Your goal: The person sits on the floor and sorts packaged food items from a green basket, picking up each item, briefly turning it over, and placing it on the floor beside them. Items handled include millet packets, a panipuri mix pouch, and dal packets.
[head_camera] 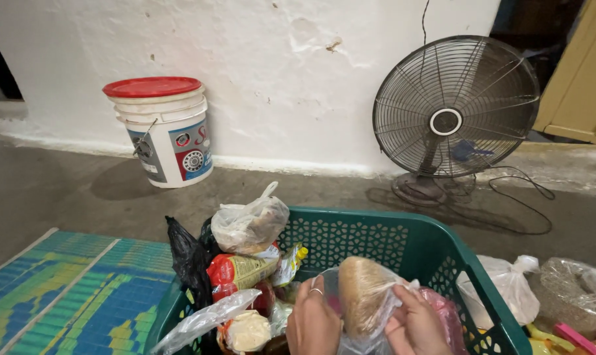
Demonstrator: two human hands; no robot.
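Both hands hold a clear bag with a round tan lump over a green basket.

The left hand (313, 323), a ring on one finger, and the right hand (417, 325) each close their grip on the thin clear plastic bag (367, 299); the lump inside is domed, pale brown and dull, the film crumpled and glossy around it. It sits just above the near end of the green plastic basket (390, 240), beside a red packet (240, 273), a knotted clear bag (250, 225) and a black bag (188, 260). Basket rests on the concrete floor.
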